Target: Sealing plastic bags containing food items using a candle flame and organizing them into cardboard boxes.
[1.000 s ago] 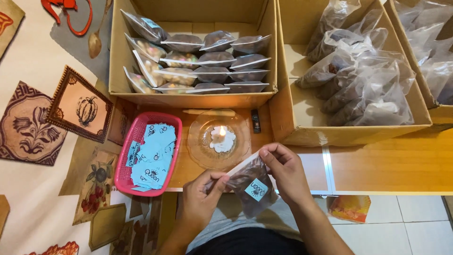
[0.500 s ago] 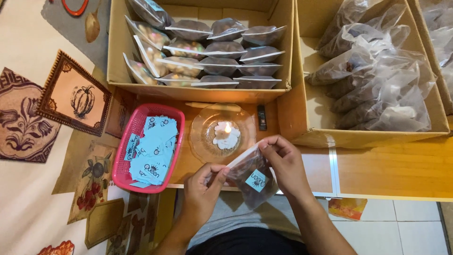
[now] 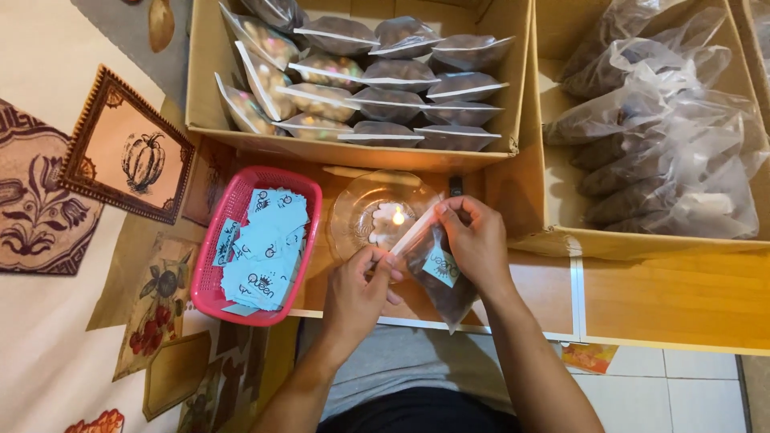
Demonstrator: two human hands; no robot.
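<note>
Two corrugated cardboard boxes (image 3: 353, 156) at 12 o'clock, rows of glossy sealed pouches | pink slotted plastic basket (image 3: 210, 269) of blue paper labels, 9 o'clock | round clear glass dish (image 3: 353, 212), lit candle (image 3: 396, 218) | left hand (image 3: 358, 293) and right hand (image 3: 475, 240) pinch opposite ends of crinkly clear pouch (image 3: 441, 281), stretching its top edge beside the flame, centre.

Lit candle (image 3: 397, 216) before cardboard box (image 3: 353, 156)

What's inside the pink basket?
The pink basket holds a loose heap of light blue paper labels with dark print. Whatever lies beneath them, and the basket's floor, is covered.
</note>
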